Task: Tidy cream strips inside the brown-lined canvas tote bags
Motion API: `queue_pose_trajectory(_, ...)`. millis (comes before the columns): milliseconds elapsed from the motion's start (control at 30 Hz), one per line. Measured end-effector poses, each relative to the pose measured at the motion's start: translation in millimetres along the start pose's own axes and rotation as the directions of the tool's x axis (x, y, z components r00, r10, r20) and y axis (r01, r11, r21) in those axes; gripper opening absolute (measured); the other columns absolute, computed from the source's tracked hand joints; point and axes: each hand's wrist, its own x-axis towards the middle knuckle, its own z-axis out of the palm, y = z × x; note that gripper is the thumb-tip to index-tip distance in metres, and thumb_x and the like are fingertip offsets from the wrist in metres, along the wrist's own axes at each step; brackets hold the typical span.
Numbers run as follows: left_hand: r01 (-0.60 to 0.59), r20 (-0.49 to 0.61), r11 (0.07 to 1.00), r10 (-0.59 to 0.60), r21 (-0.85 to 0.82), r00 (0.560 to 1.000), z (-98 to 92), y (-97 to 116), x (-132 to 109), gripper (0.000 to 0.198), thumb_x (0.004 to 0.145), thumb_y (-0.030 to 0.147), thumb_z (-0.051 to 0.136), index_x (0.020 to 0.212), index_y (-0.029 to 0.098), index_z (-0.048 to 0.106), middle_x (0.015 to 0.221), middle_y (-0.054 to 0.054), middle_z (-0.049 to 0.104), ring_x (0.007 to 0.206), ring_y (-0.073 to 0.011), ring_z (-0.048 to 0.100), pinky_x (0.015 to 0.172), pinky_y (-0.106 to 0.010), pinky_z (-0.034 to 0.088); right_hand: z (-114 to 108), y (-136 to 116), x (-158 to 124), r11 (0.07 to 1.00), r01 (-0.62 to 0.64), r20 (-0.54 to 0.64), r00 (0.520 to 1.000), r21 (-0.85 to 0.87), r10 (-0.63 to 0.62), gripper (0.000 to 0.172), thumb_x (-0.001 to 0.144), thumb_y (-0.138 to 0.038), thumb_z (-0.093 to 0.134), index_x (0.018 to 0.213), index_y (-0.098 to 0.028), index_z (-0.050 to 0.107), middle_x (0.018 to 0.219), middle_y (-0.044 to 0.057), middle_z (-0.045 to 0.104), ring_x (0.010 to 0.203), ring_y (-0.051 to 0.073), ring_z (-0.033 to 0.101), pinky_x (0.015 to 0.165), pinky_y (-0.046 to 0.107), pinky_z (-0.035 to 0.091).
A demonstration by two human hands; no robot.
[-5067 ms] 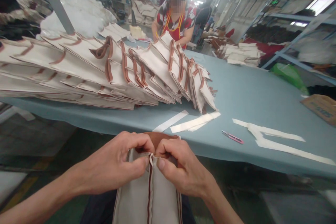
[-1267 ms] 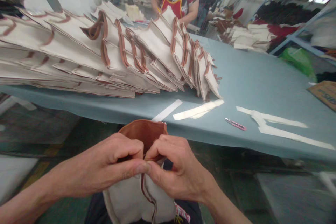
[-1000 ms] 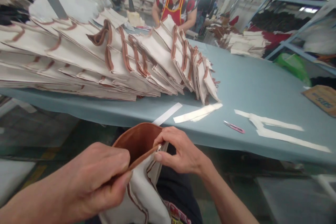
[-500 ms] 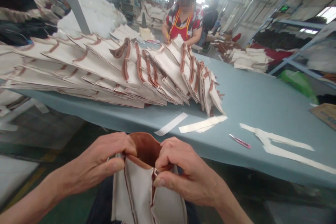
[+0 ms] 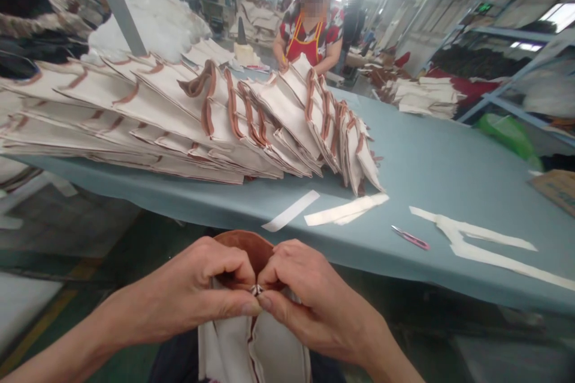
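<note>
A sewn tube-like piece (image 5: 278,341), off-white outside and brown inside, stands upright over my lap at the table's front edge. My left hand (image 5: 211,284) pinches its upper rim on the left of a seam, thumb outside and fingers within. On the right of that same seam, my right hand (image 5: 300,293) grips the rim in a like pinch. Both thumb tips nearly meet at the seam's top. Behind the hands shows the brown inner lining (image 5: 247,245). Parts of the rim are covered by my fingers.
Across the blue-grey table (image 5: 422,167) lies a long pile of similar off-white pieces (image 5: 179,114). White strips (image 5: 345,209) and a pink-handled small cutting tool (image 5: 411,238) lie near the front edge. Another person (image 5: 309,30) in a red apron works beyond the pile.
My left hand has moved right along the rim to the seam, beside my right hand. The right hand has shifted slightly left, and the opening looks narrower.
</note>
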Motion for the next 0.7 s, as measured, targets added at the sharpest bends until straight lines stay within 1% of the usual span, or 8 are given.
queue_pose_trajectory(100,-0.01,0.003,0.998,0.01,0.058,1.0,-0.2,1,-1,0.021,0.096,0.022,0.07,0.076,0.02,0.066,0.065,0.011,0.054,0.058,-0.0069,0.044,0.055,-0.019,0.032,2,-1,0,1.0,-0.008,-0.007,1.0,-0.009,0.008,0.018,0.105,-0.019,0.056,0.088,-0.022,0.057,0.08,-0.001,0.061,0.077,0.017,0.055,0.078,0.032,0.041)
queue_pose_trajectory(200,-0.006,0.026,0.992,0.003,0.127,1.0,-0.9,0,-3,0.024,0.101,0.023,0.064,0.077,0.021,0.065,0.066,0.01,0.055,0.059,-0.0078,0.045,0.055,-0.02,0.033,4,-1,1,0.999,-0.015,-0.046,0.999,-0.042,0.013,0.017,0.102,-0.017,0.056,0.086,-0.022,0.058,0.079,0.0,0.064,0.076,0.017,0.057,0.076,0.032,0.042)
queue_pose_trajectory(300,0.001,0.031,0.977,-0.008,0.212,0.999,-0.7,1,-3,0.022,0.105,0.024,0.059,0.086,0.022,0.069,0.073,0.008,0.063,0.063,-0.0097,0.053,0.059,-0.021,0.037,4,0,1,0.99,-0.013,-0.08,0.997,-0.143,0.001,0.017,0.099,-0.017,0.055,0.084,-0.022,0.059,0.079,0.002,0.069,0.074,0.018,0.06,0.075,0.034,0.044)
queue_pose_trajectory(400,0.001,0.036,0.941,-0.014,0.339,0.999,0.6,9,-1,0.021,0.104,0.018,0.057,0.087,0.024,0.067,0.077,0.007,0.068,0.068,-0.0106,0.06,0.065,-0.024,0.038,3,0,2,0.968,-0.02,-0.046,0.999,-0.251,0.009,0.017,0.097,-0.018,0.053,0.082,-0.021,0.06,0.08,0.004,0.073,0.074,0.02,0.064,0.078,0.037,0.046)
queue_pose_trajectory(500,-0.067,0.037,0.882,0.056,0.466,0.998,2.7,21,3,0.023,0.096,0.009,0.053,0.078,0.023,0.056,0.069,0.008,0.062,0.059,-0.0098,0.055,0.058,-0.028,0.032,5,0,3,0.956,-0.034,-0.028,0.999,-0.29,0.027,0.018,0.095,-0.019,0.052,0.078,-0.022,0.058,0.076,0.004,0.073,0.071,0.019,0.064,0.075,0.037,0.045)
queue_pose_trajectory(600,-0.172,0.05,0.827,0.172,0.535,0.984,5.7,25,7,0.023,0.084,0.003,0.047,0.076,0.024,0.044,0.065,0.009,0.054,0.052,-0.0093,0.046,0.054,-0.03,0.027,9,1,4,0.967,-0.062,-0.082,0.996,-0.247,0.043,0.015,0.086,-0.022,0.056,0.072,-0.024,0.05,0.068,0.001,0.068,0.062,0.017,0.057,0.065,0.035,0.037)
queue_pose_trajectory(633,-0.204,0.053,0.816,0.209,0.541,0.976,6.5,24,7,0.024,0.082,0.002,0.046,0.076,0.024,0.04,0.065,0.009,0.052,0.053,-0.0092,0.044,0.053,-0.03,0.027,10,2,4,0.972,-0.072,-0.103,0.993,-0.223,0.05,0.015,0.084,-0.023,0.057,0.071,-0.024,0.048,0.066,-0.001,0.066,0.059,0.016,0.053,0.062,0.034,0.034)
queue_pose_trajectory(700,-0.25,0.029,0.802,0.279,0.543,0.96,7.1,20,7,0.027,0.086,0.001,0.045,0.076,0.024,0.035,0.066,0.009,0.049,0.054,-0.0093,0.041,0.054,-0.029,0.028,12,4,5,0.977,-0.086,-0.116,0.991,-0.193,0.065,0.017,0.081,-0.024,0.058,0.071,-0.024,0.045,0.063,-0.002,0.064,0.057,0.014,0.049,0.059,0.034,0.029)
